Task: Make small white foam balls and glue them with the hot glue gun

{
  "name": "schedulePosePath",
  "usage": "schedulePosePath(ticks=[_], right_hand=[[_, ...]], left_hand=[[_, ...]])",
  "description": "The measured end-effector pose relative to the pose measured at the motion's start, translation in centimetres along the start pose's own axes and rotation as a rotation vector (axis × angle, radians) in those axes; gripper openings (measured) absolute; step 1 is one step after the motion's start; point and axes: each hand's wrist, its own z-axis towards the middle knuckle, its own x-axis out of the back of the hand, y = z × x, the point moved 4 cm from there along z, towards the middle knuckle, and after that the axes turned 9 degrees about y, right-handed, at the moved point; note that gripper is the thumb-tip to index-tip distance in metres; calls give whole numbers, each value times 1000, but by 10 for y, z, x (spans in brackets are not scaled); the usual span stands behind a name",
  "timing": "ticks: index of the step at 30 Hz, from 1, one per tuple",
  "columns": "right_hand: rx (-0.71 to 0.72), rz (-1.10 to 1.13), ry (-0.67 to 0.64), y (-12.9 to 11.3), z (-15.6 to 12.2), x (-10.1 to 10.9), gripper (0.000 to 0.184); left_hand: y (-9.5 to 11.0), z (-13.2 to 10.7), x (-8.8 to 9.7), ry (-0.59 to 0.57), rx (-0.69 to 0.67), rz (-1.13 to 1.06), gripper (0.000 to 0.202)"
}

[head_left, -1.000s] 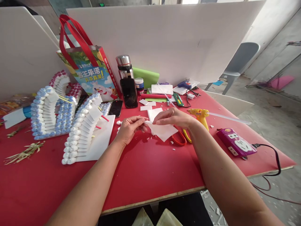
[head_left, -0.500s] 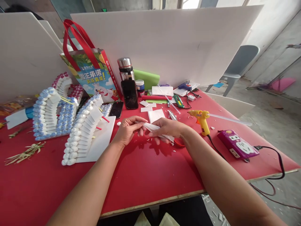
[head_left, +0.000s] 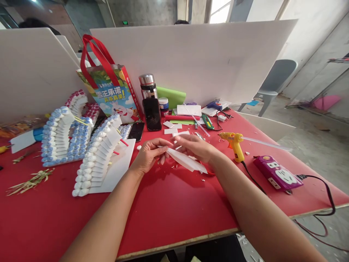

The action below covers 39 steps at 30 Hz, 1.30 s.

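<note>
Between the thumb and fingers of my left hand (head_left: 150,155) is one end of a folded strip of thin white paper (head_left: 187,160). Its wider free end fans out to the right above the table. My right hand (head_left: 194,146) hovers just beyond the strip, fingers stretched out and apart, not closed on it. Under the hands lie white scraps and the red handle of a tool (head_left: 210,171), mostly hidden. Left of my hands stands a curved white model (head_left: 95,160) made of rolled white pieces and flat strips on a white board.
A yellow glue gun (head_left: 233,142) and a purple power strip (head_left: 278,173) with cords sit at the right. Behind are a phone (head_left: 152,114), a steel flask (head_left: 147,85), a printed bag (head_left: 114,94) and white foam pieces (head_left: 188,110). A blue-white model (head_left: 64,138) stands left.
My right hand has let go of the paper strip and lifted away with its fingers opening. The strip's free end now shows. The view has tilted up slightly.
</note>
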Motion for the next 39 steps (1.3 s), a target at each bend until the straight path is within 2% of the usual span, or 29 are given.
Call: schedulePosePath(ticks=[2,4,6,12,17,20,25,28,32,35,37,39], right_hand=[[-101,-45,-155,5,-4,-15,48],[-158,-86,-232,9,-6,-20,44],[-156,-118,-214,11,-5,-17,42],[-116,-178,-48,10,2,-4,44],[-163,-80,-50,-7,7,-7,43],[-161,38,-82,-8,10,-8,38],[-176,187,-90,21,15,-2,34],[-210,250,-100,33,15,-2,28],[-234,312,-36,34,16,-4,17],[-240,329,-5,30,15,-7,16],[-241,319,8,28,13,-8,15],[-216,261,63,25,12,-7,14]], left_hand=[[2,-1,-3,-24,-29,77,22],[4,-1,-5,-28,-46,162,24],[6,-1,-8,-21,-50,216,22],[7,1,-11,35,-94,231,22],[10,1,-4,94,-163,254,23],[15,0,-1,112,-261,301,21],[17,-3,-6,108,-496,547,11],[15,-4,-11,86,-648,708,13],[15,-7,-18,100,-884,979,18],[16,-11,-23,137,-1072,1157,22],[17,-13,-26,154,-1102,1180,23],[18,-12,-27,150,-981,1076,21]])
